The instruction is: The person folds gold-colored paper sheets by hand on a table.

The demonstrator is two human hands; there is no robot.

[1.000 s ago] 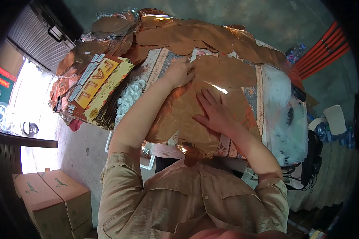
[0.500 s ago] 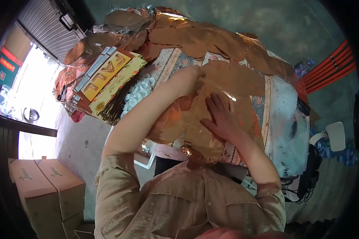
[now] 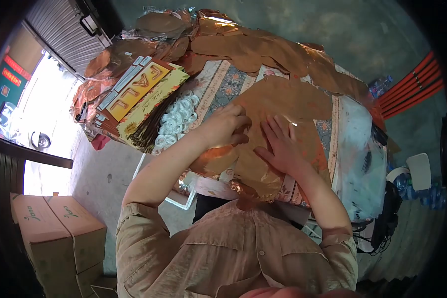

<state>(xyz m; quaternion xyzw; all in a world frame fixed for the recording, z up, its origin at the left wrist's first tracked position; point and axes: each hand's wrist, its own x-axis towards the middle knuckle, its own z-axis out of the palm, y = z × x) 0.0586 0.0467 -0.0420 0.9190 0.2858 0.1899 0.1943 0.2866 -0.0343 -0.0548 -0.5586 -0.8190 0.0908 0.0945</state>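
My left hand (image 3: 227, 125) is over the left side of a brown, shiny foil-like sheet (image 3: 256, 169), its fingers curled in. What its fingertips pinch, if anything, is hidden. Flat on the same sheet lies my right hand (image 3: 281, 148), fingers stretched and thumb apart. A larger rounded brown sheet (image 3: 303, 99) extends beyond both hands, and the pieces overlap. Left of my left hand sits a pile of white coiled cord (image 3: 178, 120). Beside the cord stands a stack of printed cards (image 3: 146, 92) reading "FALL" and "Hello".
More brown sheets (image 3: 253, 49) line the far side of the patterned table cloth (image 3: 231, 82). A clear plastic bag (image 3: 357, 159) lies at the right. Cardboard boxes (image 3: 54, 218) stand on the floor at left. Orange poles (image 3: 412, 84) and plastic bottles (image 3: 434, 198) are at right.
My left hand has moved toward me and slightly left across the brown sheet, its fingers still curled. My right hand has stayed nearly in place, flat on the sheet.
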